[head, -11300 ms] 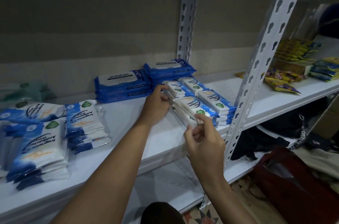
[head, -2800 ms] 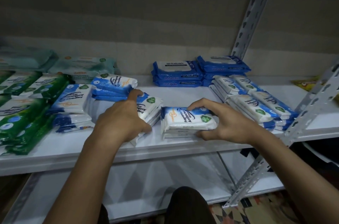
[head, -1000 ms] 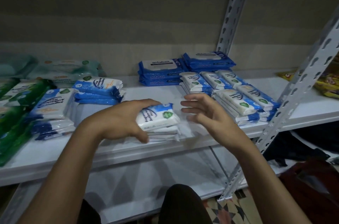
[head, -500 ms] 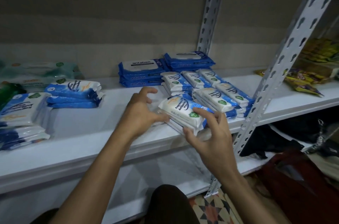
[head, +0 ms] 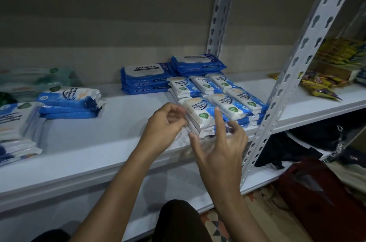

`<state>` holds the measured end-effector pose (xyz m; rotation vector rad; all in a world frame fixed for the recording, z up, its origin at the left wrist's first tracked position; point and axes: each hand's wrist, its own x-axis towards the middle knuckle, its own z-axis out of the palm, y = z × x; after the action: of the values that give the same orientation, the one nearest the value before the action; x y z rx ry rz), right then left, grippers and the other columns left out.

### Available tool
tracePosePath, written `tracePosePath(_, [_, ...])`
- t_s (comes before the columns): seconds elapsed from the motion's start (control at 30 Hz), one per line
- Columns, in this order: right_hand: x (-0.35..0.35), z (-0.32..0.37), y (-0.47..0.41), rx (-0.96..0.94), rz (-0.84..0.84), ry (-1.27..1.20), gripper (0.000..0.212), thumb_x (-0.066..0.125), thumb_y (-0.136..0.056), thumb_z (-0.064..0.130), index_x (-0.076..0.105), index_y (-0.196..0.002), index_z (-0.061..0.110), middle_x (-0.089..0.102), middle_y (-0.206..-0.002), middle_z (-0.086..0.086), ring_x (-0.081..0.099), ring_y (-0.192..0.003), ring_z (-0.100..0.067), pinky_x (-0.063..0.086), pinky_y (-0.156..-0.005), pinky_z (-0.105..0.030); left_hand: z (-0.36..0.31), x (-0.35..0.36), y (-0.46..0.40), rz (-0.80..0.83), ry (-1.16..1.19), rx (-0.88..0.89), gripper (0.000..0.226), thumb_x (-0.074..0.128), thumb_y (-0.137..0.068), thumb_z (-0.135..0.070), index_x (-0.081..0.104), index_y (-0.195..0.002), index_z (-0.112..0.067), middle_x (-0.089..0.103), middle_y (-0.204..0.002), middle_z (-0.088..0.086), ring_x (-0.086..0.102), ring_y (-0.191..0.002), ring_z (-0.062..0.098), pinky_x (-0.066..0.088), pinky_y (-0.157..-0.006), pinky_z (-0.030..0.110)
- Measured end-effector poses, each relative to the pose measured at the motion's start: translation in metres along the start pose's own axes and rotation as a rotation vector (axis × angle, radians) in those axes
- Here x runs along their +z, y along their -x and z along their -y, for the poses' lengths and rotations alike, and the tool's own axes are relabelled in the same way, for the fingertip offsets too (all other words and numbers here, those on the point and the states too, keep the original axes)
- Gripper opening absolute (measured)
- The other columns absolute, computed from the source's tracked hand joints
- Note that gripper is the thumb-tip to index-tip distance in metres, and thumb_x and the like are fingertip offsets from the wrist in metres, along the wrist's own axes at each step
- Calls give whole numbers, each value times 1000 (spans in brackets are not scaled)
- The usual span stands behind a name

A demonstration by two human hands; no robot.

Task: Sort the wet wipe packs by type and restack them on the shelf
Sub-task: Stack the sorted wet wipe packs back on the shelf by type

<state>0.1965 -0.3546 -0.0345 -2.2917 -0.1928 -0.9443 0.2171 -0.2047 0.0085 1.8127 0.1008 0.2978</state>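
Dim light; at 9 o'clock the left-edge packs [head: 13, 123] are cut off by the frame, and the green-tinted packs [head: 37, 78] behind them blur beyond reading. Right hand [head: 219, 148] hangs just before the front stack [head: 200, 117], forefinger and thumb spread, other fingers loosely bent, holding nothing; left hand [head: 164, 125], fingers loosely curled, sits at the stack's left end, contact unclear. That stack lies flat near the shelf [head: 111, 142] lip, long axis running 11 to 5 o'clock; antabax packs [head: 146, 77] sit against the wall at 12.

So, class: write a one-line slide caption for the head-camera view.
Both hands, left hand and right hand, hover by the front stack of white-and-blue wipe packs on the shelf.
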Motion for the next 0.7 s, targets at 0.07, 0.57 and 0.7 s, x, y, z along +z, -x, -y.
tracePosePath(0.07, [-7, 4, 12, -15, -96, -54, 61, 74, -87, 45, 55, -139, 18, 44, -127, -17, 44, -116, -29, 43, -82, -29, 1, -3, 3, 25, 32, 13, 20, 67, -89, -5, 71, -102, -20, 75, -100, -3, 70, -98, 14, 59, -92, 39])
tracePosePath(0.57, [-3, -9, -21, 46, 163, -483, 21, 62, -87, -2, 66, -96, 16, 61, -95, 4, 59, -92, -7, 42, -77, -9, 2, -5, 5, 218, -11, 37, 39, 61, -97, -10, 65, -132, -26, 69, -124, -12, 62, -116, 0, 45, -111, 32])
tracePosePath(0.7, [-5, -12, -27, 29, 216, -460, 22, 60, -87, -3, 66, -96, 15, 62, -95, 4, 59, -92, -6, 43, -77, -10, 1, -4, 6, 258, 9, 54, 46, 61, -97, -5, 56, -139, -24, 64, -131, -10, 60, -118, -3, 45, -111, 30])
